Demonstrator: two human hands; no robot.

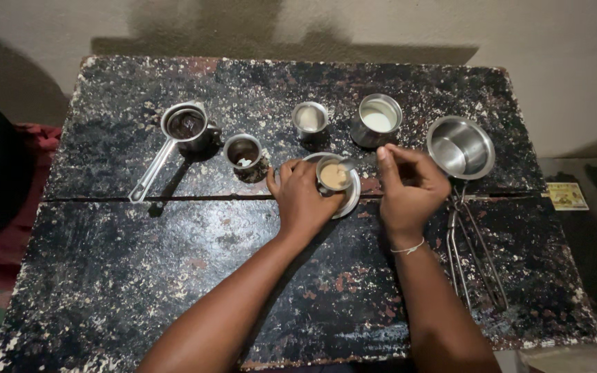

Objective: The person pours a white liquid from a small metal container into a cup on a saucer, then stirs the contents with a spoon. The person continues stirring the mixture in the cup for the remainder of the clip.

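— Two hands on one item, correct?
— Correct. Left hand [304, 200]: fingers closed around a small steel cup [333, 175] of tan liquid, gripping its near side. Right hand [409, 186]: fingers pinched together on a spoon [351, 164] whose bowl sits at the cup's rim.
— Cup location?
— Standing upright in a shallow steel saucer [351, 197], middle of the black speckled table [174, 276].
— Adjacent stock?
— Just behind: one steel tumbler [310, 119] with pale contents, and one wider steel pot [377, 119] holding white liquid. Left of the cup: one small cup [244, 151] with dark residue, then one long-handled measure [182, 128] of dark liquid.
— Right side?
— One empty steel bowl [461, 146], near the right hand; steel tongs [475, 249] lying just below it, touching or nearly touching the bowl.
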